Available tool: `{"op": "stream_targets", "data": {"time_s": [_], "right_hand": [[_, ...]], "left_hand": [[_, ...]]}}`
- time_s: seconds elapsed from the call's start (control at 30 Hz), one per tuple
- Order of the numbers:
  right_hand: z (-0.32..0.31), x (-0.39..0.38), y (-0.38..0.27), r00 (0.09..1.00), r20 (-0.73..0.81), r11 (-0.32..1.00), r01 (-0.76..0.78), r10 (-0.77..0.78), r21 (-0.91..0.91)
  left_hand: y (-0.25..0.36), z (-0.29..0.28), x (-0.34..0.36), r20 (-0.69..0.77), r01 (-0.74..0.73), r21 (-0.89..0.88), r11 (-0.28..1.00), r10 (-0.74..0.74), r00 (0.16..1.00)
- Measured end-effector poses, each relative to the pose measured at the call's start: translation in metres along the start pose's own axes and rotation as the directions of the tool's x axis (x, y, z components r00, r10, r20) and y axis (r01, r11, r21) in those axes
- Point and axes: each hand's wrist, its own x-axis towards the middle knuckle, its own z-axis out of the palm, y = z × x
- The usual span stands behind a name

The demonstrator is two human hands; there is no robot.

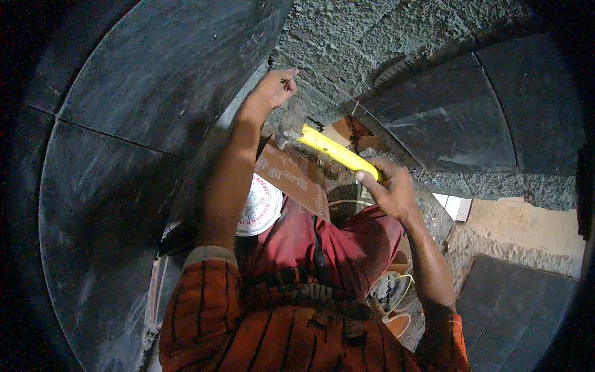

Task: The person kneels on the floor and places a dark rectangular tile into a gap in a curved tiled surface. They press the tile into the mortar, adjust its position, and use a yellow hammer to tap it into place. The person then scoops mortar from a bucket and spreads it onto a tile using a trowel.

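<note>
My right hand is wrapped round the yellow handle of a hammer. The hammer's grey, cement-crusted head points left, just below my left hand. That left hand is stretched forward to the foot of the dark tiled wall, fingers curled in a pinch; anything between them is too small to make out. Under the hammer head lies a brown flat sheet with pale print. Beside it, partly behind my left forearm, is a white round bucket lid with red lettering and grey smears.
Large dark tiles cover the wall on the left. More dark tiles lie at the right, edged by a string. Rough grey mortar spreads ahead. An orange container and several dark tiles sit at the lower right.
</note>
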Motion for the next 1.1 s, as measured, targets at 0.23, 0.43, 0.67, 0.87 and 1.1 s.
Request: {"op": "stream_targets", "data": {"time_s": [0.23,0.43,0.67,0.87,1.1], "right_hand": [[-0.006,0.03,-0.004,0.985,-0.101,0.978,0.119,-0.138,-0.172],[-0.019,0.052,-0.016,0.999,0.005,0.962,0.043,-0.043,-0.269],[-0.027,0.074,-0.022,0.999,-0.011,0.899,0.026,-0.034,-0.438],[-0.035,0.089,-0.028,0.999,0.015,0.855,0.037,-0.034,-0.517],[-0.039,0.095,-0.033,0.996,0.064,0.834,0.093,-0.07,-0.543]], "left_hand": [[0.01,-0.001,0.003,0.06,-0.008,0.209,0.978,-0.005,0.998],[0.015,0.004,0.005,0.05,-0.041,0.24,0.97,0.03,0.998],[0.022,0.005,-0.002,0.086,-0.057,0.25,0.967,0.037,0.996],[0.015,0.013,-0.004,-0.012,-0.129,0.324,0.937,0.14,0.99],[0.014,0.011,-0.003,-0.017,-0.123,0.253,0.96,0.131,0.991]]}}
